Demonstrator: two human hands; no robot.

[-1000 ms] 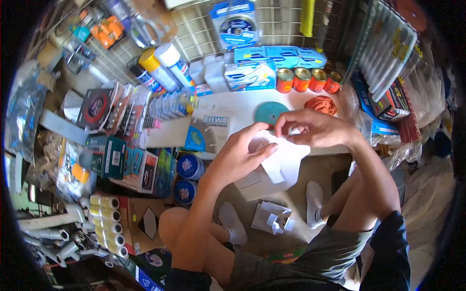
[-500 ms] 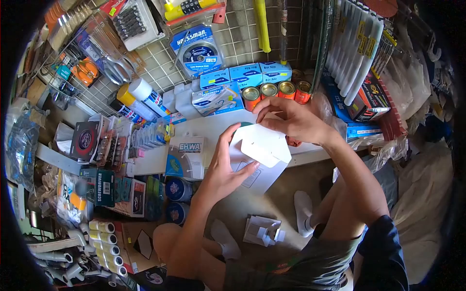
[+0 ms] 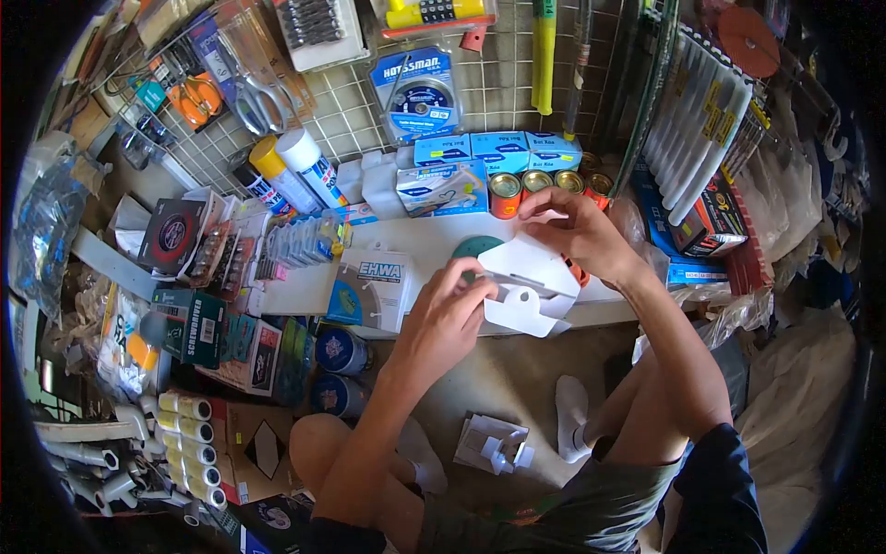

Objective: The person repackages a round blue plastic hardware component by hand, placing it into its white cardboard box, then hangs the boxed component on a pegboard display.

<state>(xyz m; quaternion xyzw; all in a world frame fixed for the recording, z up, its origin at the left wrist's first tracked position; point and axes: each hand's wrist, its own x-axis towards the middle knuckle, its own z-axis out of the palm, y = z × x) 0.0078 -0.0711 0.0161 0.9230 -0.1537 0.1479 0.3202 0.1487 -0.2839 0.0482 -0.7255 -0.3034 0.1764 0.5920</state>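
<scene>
A white cardboard box [image 3: 544, 263] is between my two hands above the front of the shelf, its end flaps folded outward. One flap [image 3: 519, 316] with a round notch points toward me. My left hand [image 3: 448, 309] pinches the box's near left edge beside that flap. From the far right, my right hand [image 3: 586, 233] grips the upper edge with thumb and bent fingers. The inside of the box is mostly hidden. Behind the left fingers lies a green disc [image 3: 475, 246], and an orange object [image 3: 579, 270] shows below my right hand.
On the white shelf [image 3: 429, 242] stand an EHWA package [image 3: 369, 288], blue boxes [image 3: 503, 152], orange cans [image 3: 505, 194] and spray cans [image 3: 309, 162]. A wire grid with hanging tools rises behind. Below, an opened white carton [image 3: 494, 443] lies on the floor between the feet.
My left hand has shifted from supporting the box's side to pinching its edge. The box has turned, and its notched flap now sticks out toward me. The view has swung slightly left.
</scene>
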